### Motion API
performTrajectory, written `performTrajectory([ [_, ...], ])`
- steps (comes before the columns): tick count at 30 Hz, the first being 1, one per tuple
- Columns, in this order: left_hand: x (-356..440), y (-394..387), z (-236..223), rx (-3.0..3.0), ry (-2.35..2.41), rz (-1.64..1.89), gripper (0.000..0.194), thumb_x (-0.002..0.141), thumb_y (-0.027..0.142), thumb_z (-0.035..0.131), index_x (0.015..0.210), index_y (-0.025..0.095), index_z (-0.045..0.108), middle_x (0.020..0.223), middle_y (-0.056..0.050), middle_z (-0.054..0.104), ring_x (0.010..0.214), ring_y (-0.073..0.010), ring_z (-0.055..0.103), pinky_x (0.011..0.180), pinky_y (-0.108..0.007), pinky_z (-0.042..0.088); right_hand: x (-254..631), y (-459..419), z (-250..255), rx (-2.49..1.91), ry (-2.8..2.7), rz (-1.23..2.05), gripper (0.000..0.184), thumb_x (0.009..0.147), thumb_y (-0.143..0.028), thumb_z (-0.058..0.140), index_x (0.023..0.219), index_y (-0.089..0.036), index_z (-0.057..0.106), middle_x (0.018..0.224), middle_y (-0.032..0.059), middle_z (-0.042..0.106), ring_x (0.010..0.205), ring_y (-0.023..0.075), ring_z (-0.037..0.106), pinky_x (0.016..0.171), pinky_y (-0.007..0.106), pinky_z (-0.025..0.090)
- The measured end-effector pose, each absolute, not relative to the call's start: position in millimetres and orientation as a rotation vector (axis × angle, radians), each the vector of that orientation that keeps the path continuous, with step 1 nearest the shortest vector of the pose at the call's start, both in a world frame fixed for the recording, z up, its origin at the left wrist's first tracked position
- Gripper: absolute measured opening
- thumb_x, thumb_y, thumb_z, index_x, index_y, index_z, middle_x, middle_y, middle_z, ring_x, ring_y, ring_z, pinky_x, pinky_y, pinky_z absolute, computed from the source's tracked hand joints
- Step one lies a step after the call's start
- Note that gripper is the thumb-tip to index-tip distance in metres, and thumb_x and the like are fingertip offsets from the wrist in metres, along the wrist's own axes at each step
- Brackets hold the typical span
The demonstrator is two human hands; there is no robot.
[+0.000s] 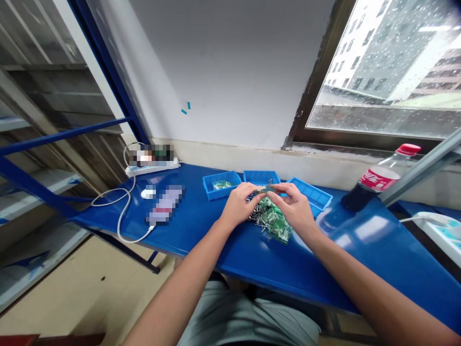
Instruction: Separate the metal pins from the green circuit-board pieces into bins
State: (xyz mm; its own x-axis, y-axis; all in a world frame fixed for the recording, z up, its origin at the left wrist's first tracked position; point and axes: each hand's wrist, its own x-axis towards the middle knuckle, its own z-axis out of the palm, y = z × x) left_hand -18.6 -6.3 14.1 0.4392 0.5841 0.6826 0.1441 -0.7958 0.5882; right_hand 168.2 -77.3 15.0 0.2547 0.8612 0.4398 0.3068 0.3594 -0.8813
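A small greenish piece that looks like a circuit board is pinched between my two hands, above the table. My left hand grips its left end with thumb and fingertips. On the other end, the thumb and fingers of my right hand are closed. Just below lies a heap of green circuit boards with silvery metal parts, partly hidden by my hands. Dark and shiny pin-like parts lie at the heap's left side. Fine details of the held board are too small to make out.
Behind my hands stand three blue trays: a left tray with small green pieces, a middle tray and a right tray. A cola bottle leans at the right. A phone with a white cable lies left, near a power strip.
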Motion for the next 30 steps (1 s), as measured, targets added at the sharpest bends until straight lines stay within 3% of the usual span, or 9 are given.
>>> performTrajectory([
  [5, -17, -9, 14, 2.047, 0.606, 1.186, 0.046, 0.096, 0.034, 0.075, 0.14, 0.024, 0.067, 0.103, -0.006, 0.08, 0.087, -0.0186, 0.073, 0.083, -0.034, 0.062, 163, -79, 17, -1.151, -1.245, 0.675, 0.039, 0.086, -0.052, 0.083, 0.104, -0.019, 0.076, 0.089, 0.0065, 0.076, 0.074, 0.0192, 0.069, 0.07, 0.035, 0.06],
  [8, -18, -9, 15, 2.104, 0.582, 1.246, 0.052, 0.095, 0.035, 0.076, 0.145, 0.026, 0.063, 0.12, -0.009, 0.076, 0.104, -0.0224, 0.073, 0.088, -0.037, 0.063, 163, -78, 17, -1.135, -1.16, 0.677, 0.049, 0.083, -0.051, 0.086, 0.117, -0.019, 0.072, 0.087, 0.0043, 0.076, 0.063, 0.0157, 0.065, 0.059, 0.031, 0.056],
  [10, -19, -8, 16, 2.209, 0.553, 1.298, 0.052, 0.091, 0.036, 0.082, 0.14, 0.028, 0.067, 0.139, -0.012, 0.067, 0.123, -0.0271, 0.067, 0.098, -0.043, 0.061, 166, -77, 15, -1.142, -1.13, 0.69, 0.058, 0.084, -0.051, 0.085, 0.131, -0.021, 0.068, 0.084, 0.0017, 0.075, 0.057, 0.0141, 0.063, 0.055, 0.03, 0.053],
  [12, -19, -8, 16, 2.301, 0.518, 1.312, 0.05, 0.083, 0.035, 0.089, 0.131, 0.027, 0.073, 0.147, -0.013, 0.061, 0.134, -0.0307, 0.061, 0.109, -0.05, 0.056, 169, -75, 13, -1.161, -1.125, 0.709, 0.056, 0.087, -0.053, 0.082, 0.133, -0.022, 0.069, 0.085, 0.002, 0.075, 0.055, 0.0136, 0.061, 0.055, 0.03, 0.054],
  [16, -17, -6, 13, 2.3, 0.523, 1.303, 0.031, 0.089, 0.02, 0.081, 0.12, 0.026, 0.078, 0.131, -0.009, 0.072, 0.126, -0.0267, 0.067, 0.113, -0.048, 0.054, 170, -73, 10, -1.136, -1.142, 0.772, 0.041, 0.093, -0.057, 0.073, 0.111, -0.02, 0.078, 0.103, 0.0084, 0.078, 0.068, 0.018, 0.068, 0.061, 0.034, 0.06],
  [20, -17, -4, 12, 2.201, 0.658, 1.325, 0.019, 0.098, 0.02, 0.069, 0.114, 0.024, 0.079, 0.112, -0.006, 0.08, 0.105, -0.0223, 0.075, 0.098, -0.04, 0.06, 167, -74, 10, -1.052, -1.219, 0.808, 0.039, 0.1, -0.055, 0.065, 0.116, -0.021, 0.075, 0.106, 0.0101, 0.077, 0.091, 0.0246, 0.072, 0.064, 0.034, 0.06],
  [24, -17, -7, 12, 2.162, 0.791, 1.314, 0.02, 0.098, 0.029, 0.071, 0.115, 0.021, 0.077, 0.109, -0.006, 0.082, 0.096, -0.0228, 0.076, 0.086, -0.036, 0.061, 165, -78, 8, -1.142, -1.334, 0.647, 0.038, 0.1, -0.049, 0.066, 0.124, -0.02, 0.07, 0.098, 0.0083, 0.076, 0.081, 0.0214, 0.07, 0.062, 0.032, 0.056],
  [30, -11, -14, 8, 2.18, 0.845, 1.292, 0.021, 0.097, 0.028, 0.07, 0.117, 0.021, 0.074, 0.111, -0.006, 0.081, 0.096, -0.0227, 0.077, 0.087, -0.035, 0.061, 173, -82, 5, -1.257, -1.546, 0.27, 0.034, 0.105, -0.041, 0.06, 0.131, -0.021, 0.066, 0.088, 0.0033, 0.068, 0.064, 0.0157, 0.058, 0.058, 0.031, 0.049],
])
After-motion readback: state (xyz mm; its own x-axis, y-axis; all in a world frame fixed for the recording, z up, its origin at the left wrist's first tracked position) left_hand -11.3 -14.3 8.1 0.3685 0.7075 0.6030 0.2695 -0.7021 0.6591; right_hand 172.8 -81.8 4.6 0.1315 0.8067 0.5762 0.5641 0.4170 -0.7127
